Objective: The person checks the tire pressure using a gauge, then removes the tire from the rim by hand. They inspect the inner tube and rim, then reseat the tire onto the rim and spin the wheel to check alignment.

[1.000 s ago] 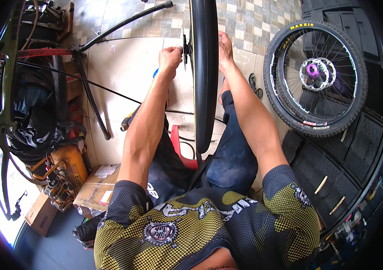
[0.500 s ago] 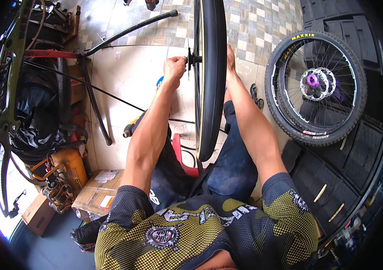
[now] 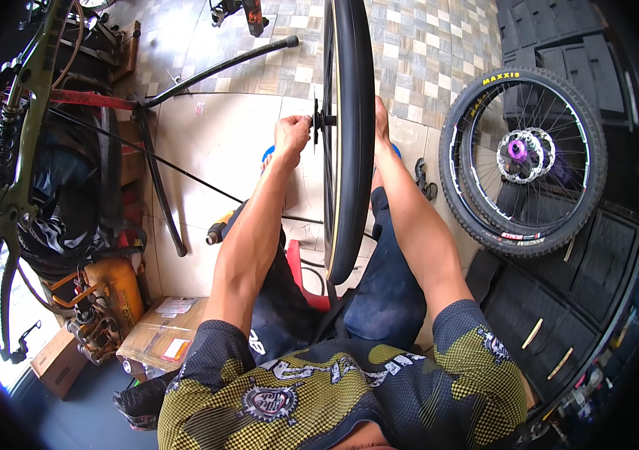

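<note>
A bicycle wheel [image 3: 354,157] with a smooth black tyre stands upright between my knees, seen nearly edge-on. At its left side a dark disc rotor [image 3: 315,129] sits round the hub. My left hand [image 3: 291,138] is closed, with thumb and fingers pinching the axle end beside the rotor. On the wheel's other side is my right hand [image 3: 381,124], level with the hub. The tyre hides its fingers, so its hold cannot be seen.
Two knobby-tyred wheels [image 3: 449,161] with disc rotors lie overlapping at the right, by black mats [image 3: 541,300]. To the left are a green bike frame [image 3: 28,124], a stand's black legs [image 3: 156,180], a yellow machine [image 3: 115,289] and a cardboard box [image 3: 156,334].
The whole view has shifted, so the surroundings sit slightly lower in the picture. Both hands keep their places at the wheel's hub.
</note>
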### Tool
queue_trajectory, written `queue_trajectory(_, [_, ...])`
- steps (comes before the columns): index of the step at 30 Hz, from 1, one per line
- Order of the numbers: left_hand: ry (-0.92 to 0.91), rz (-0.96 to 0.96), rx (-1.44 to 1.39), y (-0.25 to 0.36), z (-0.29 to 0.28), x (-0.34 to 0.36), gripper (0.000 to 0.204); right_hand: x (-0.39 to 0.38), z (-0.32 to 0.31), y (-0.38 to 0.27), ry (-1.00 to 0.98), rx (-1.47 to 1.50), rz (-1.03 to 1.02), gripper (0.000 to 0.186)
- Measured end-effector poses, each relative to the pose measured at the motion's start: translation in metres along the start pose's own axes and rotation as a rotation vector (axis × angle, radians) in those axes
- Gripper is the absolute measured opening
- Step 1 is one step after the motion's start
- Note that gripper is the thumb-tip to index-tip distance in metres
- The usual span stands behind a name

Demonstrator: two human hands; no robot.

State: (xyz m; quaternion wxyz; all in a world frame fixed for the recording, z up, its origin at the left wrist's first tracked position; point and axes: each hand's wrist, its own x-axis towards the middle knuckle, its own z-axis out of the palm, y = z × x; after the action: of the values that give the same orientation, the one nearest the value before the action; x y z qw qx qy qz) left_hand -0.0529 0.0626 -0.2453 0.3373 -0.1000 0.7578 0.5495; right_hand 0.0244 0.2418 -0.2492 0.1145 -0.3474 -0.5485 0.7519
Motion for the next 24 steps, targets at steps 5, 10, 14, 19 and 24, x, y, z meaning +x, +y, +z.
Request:
queue_trajectory(5, [-0.018,-0.001,-0.003,-0.002,0.001,0.003,0.03,0.001,-0.002,0.003,0.013,0.018,0.017,0.046])
queue_trajectory(10, [-0.008,-0.021,-0.058,-0.008,0.003,0.009,0.028,0.003,-0.003,0.009,0.014,0.014,0.0,0.045])
queue_trajectory(14, [-0.002,-0.023,-0.041,-0.007,0.004,0.009,0.029,0.005,-0.003,0.013,0.021,0.029,0.002,0.044])
queue_trajectory(19, [-0.008,-0.006,-0.033,-0.009,0.003,0.01,0.031,0.008,-0.004,0.017,0.033,0.006,0.018,0.045])
queue_trajectory(24, [-0.002,-0.012,-0.036,-0.008,0.002,0.008,0.031,0.007,-0.001,0.017,0.022,0.061,0.01,0.046])
